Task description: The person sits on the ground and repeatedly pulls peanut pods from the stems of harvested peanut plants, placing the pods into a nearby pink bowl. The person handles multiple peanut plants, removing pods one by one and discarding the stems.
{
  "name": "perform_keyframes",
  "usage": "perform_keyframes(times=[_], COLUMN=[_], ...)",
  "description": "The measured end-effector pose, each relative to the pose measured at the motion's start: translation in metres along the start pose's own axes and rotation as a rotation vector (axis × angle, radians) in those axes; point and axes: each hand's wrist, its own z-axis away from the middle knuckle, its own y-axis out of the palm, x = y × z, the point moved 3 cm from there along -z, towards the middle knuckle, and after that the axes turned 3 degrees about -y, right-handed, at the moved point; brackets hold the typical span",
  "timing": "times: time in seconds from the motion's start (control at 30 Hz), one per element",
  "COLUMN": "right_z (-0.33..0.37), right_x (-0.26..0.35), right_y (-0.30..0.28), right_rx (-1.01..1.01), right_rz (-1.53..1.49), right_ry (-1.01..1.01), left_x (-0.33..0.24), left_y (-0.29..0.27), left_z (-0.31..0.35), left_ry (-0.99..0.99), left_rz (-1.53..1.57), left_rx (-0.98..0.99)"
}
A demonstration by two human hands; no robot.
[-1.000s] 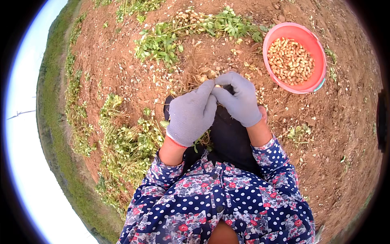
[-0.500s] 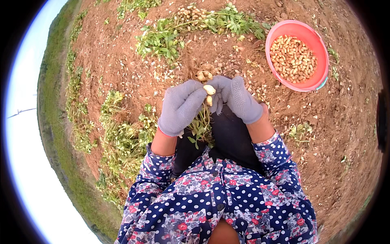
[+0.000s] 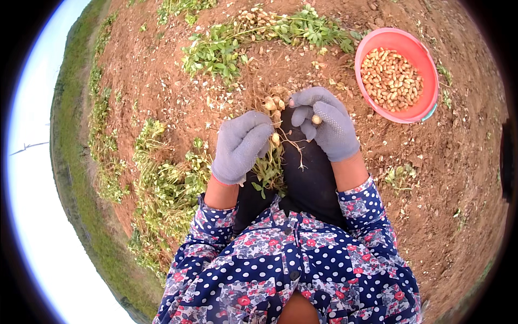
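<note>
My left hand (image 3: pixel 242 147), in a grey knit glove, is closed around the stem and root end of a peanut plant (image 3: pixel 270 171). The plant's leaves hang down over my dark trousers, and thin roots trail out to the right. Several peanut pods (image 3: pixel 274 103) still cling to it just beyond my fingertips. My right hand (image 3: pixel 330 123), gloved alike, is closed a short way to the right, apart from the plant. Between its thumb and curled fingers shows the pale end of a peanut (image 3: pixel 317 119); a bare fingertip pokes through the glove.
A pink bucket (image 3: pixel 429 67) partly filled with peanuts stands at the far right. Pulled peanut plants (image 3: pixel 216 56) lie beyond my hands, with more leafy plants (image 3: pixel 162 186) heaped to the left. Reddish soil (image 3: pixel 431 216) strewn with shell bits surrounds me.
My right hand has moved right, away from my left hand, with a peanut in its grip. The roots below my left hand have come into sight. The left hand has barely moved.
</note>
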Motion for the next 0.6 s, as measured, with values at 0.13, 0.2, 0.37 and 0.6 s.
perform_keyframes(times=[0.13,0.2,0.37,0.6], right_z=[0.010,0.018,0.010,0.023], right_x=[0.004,0.016,0.001,-0.007], right_y=[0.015,0.030,0.029,-0.007], right_rx=[0.066,0.093,0.412,0.522], right_rz=[0.594,0.964,1.085,-0.367], right_ry=[-0.280,-0.327,-0.499,0.101], left_x=[0.000,-0.002,-0.003,0.019], left_y=[0.002,0.006,0.003,-0.035], left_z=[-0.003,-0.004,-0.005,0.004], left_ry=[-0.035,0.003,0.035,0.003], left_rz=[0.014,-0.064,-0.118,0.175], left_rx=[-0.011,-0.004,0.128,0.215])
